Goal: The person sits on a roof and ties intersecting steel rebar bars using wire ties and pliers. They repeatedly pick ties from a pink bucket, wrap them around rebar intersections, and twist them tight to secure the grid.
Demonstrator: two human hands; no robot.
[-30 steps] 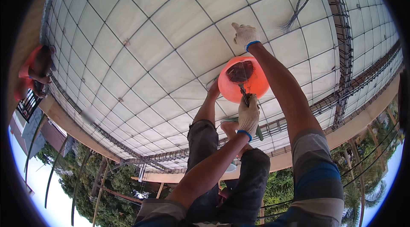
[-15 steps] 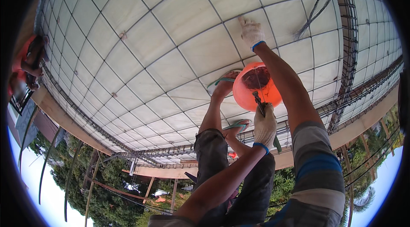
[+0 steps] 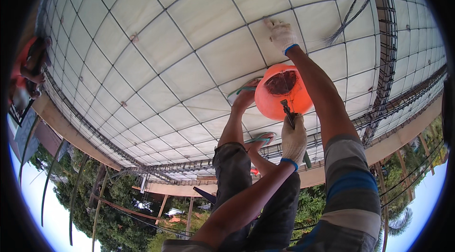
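Observation:
My left hand (image 3: 294, 140), in a knitted white glove with a blue cuff, grips a pair of dark metal pincers (image 3: 287, 110). The pincers' head points up the picture, in front of a round orange bowl-like thing (image 3: 272, 103) with a dark reddish-brown opening. Thin lines cross that opening; I cannot tell what they are. My right hand (image 3: 283, 35), gloved alike, reaches past the bowl-like thing to the steel mesh (image 3: 247, 25). Its forefinger is stretched out at a bar, the other fingers partly bent. Nothing shows in it.
A looped bundle of thin tie wire (image 3: 348, 17) lies on the mesh to the right. Beyond it runs a rebar cage (image 3: 387, 43). Pale sheeting (image 3: 189, 72) lies under the mesh. My sandalled feet (image 3: 260, 139) are among the bars. A person (image 3: 32, 69) is at the far left.
My right wrist has shifted slightly to the right while its fingers stay by the same bar. The orange bowl-like thing and my legs have moved a little left in view.

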